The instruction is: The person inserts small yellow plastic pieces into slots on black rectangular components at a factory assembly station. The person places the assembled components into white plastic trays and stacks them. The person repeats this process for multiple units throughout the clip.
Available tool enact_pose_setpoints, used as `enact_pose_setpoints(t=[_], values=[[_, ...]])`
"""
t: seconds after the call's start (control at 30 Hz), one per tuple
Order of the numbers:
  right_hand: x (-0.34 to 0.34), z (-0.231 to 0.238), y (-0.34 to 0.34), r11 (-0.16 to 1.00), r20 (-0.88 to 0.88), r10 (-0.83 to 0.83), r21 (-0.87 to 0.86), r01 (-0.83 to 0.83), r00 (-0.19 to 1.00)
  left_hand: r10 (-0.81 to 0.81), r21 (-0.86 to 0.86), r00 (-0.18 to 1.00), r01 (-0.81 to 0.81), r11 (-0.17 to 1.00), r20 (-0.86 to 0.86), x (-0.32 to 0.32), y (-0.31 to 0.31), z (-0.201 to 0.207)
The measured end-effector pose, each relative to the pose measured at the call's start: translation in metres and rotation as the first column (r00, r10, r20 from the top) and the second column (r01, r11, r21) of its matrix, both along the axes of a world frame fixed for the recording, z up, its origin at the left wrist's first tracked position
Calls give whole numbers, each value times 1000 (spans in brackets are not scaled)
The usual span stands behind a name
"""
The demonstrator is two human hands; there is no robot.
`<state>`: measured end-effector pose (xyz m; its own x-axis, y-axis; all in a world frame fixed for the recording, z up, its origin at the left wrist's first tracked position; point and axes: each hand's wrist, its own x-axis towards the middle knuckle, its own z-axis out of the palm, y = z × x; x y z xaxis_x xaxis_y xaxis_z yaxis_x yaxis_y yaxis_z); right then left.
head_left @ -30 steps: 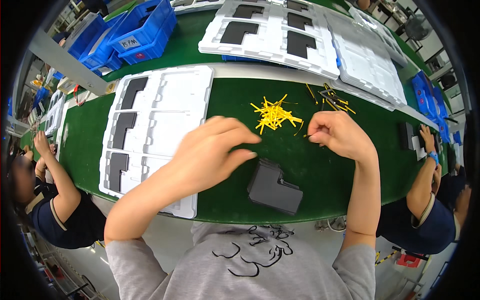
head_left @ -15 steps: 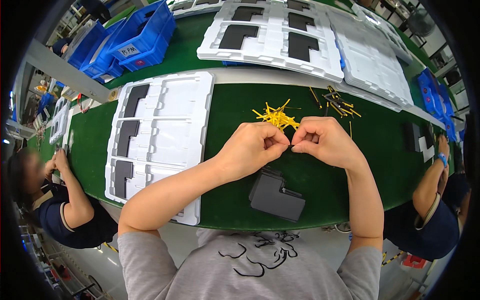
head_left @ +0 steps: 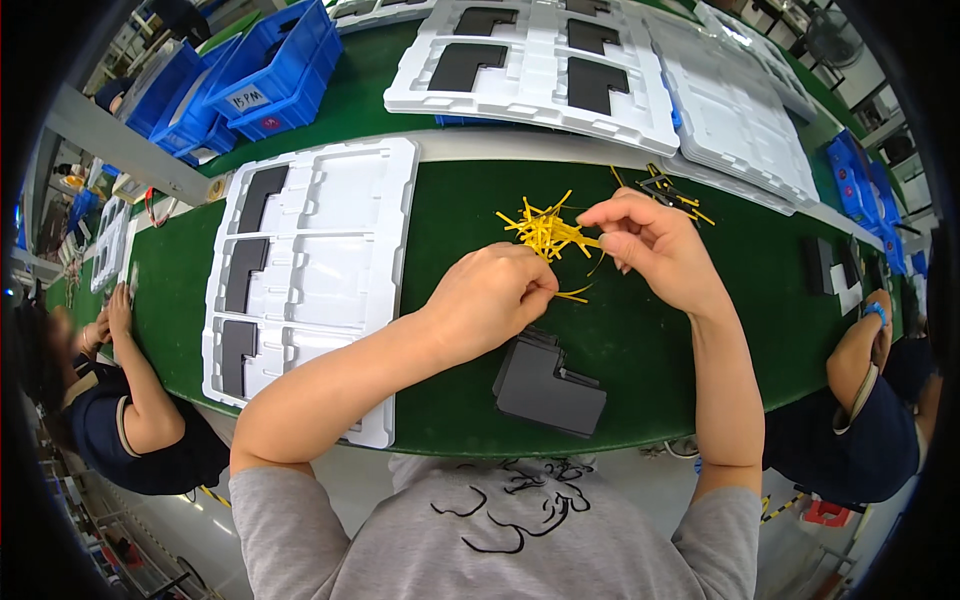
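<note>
My left hand (head_left: 495, 300) is closed in a pinch, and the end of a thin yellow strip (head_left: 573, 296) sticks out from its fingertips. Just beyond it lies a loose pile of yellow strips (head_left: 545, 228) on the green bench. My right hand (head_left: 650, 240) is at the pile's right side, thumb and forefinger apart, with the thumb tip by the strips. A thin strip hangs below that thumb; whether it is touched I cannot tell. Nearer me, below my left hand, is a small stack of dark grey L-shaped pieces (head_left: 550, 385).
At left, a white moulded tray (head_left: 350, 270) holds several dark pieces in one column. Larger white trays (head_left: 530, 110) with similar pieces stand at the back. Dark and yellow strips (head_left: 690, 205) lie beyond my right hand. Blue bins (head_left: 270, 80) stand back left. Co-workers sit at both sides.
My hands, which were fingertip to fingertip, have moved apart. The right one has gone away from me to the yellow pile and its fingers have spread. A yellow strip now shows at my left fingertips.
</note>
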<state>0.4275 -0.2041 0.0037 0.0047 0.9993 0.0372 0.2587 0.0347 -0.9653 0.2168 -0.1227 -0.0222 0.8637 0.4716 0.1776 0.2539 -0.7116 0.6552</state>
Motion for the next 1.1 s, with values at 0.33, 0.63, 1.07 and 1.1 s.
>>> enact_pose_setpoints(t=[0.33,0.63,1.07,1.1], values=[[-5,-12,0,1000,33,-10,23,10,999,-283,156,862,376,913,-421,-31,-13,56],[-10,-8,0,998,24,-57,-27,57,998,-224,183,882,321,929,-414,-31,-16,64],[-12,-9,1,994,-12,-105,-39,105,994,-186,65,923,220,973,-338,-28,-16,64],[-14,-7,1,992,-77,-112,-65,107,991,-171,-23,927,173,985,-333,-25,-11,65]])
